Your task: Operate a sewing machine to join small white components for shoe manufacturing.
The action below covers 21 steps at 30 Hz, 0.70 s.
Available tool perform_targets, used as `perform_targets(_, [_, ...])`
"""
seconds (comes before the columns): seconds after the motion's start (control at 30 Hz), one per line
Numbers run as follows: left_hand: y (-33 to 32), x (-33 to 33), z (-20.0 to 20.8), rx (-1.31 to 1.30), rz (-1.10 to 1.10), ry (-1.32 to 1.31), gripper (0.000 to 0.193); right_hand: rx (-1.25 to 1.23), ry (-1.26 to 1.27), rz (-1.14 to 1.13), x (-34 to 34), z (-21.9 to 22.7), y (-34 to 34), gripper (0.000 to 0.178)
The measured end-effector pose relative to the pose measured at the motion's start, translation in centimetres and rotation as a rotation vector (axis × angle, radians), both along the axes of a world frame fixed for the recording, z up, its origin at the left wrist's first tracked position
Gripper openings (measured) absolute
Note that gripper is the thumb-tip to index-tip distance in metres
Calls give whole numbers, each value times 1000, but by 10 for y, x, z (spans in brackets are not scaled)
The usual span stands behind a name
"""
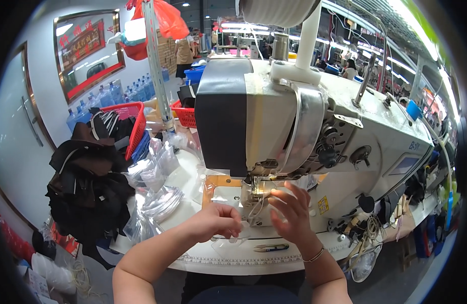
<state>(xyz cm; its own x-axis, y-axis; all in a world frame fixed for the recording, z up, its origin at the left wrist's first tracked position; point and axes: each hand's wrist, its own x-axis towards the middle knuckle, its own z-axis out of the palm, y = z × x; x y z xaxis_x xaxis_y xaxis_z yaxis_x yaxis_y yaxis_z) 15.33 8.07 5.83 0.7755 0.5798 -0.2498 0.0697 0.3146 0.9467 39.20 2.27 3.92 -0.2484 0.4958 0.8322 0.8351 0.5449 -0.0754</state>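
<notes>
Below the head of a large sewing machine (274,116), both my hands are raised over the white table (203,256). My left hand (218,223) is closed in a pinch on a clear plastic piece (234,239), whose edges are hard to make out. To the right of the needle area (256,187), my right hand (292,213) has its fingers apart, and I see nothing held in it. White thread (255,210) hangs under the needle, between the hands. Thread snips (271,248) lie flat in front of them, near the table's ruler edge.
Clear plastic pieces (160,202) lie piled left of the machine. Beyond them hangs a heap of dark cut pieces (91,187) beside a red basket (137,129). A metal post (160,76) rises behind. Cords and scraps (373,228) clutter the table's right side.
</notes>
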Motion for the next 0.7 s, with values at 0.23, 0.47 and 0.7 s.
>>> perform_targets(0.23, [12, 6, -7, -246, 86, -35, 9, 101, -186, -40, 1, 18, 1, 24])
perform_targets(0.47, [55, 35, 16, -122, 204, 39, 12, -15, -181, -194, 19, 20, 31, 30])
perform_targets(0.7, [63, 39, 17, -73, 228, 41, 9, 7, -144, -199, 22, 17, 29, 34])
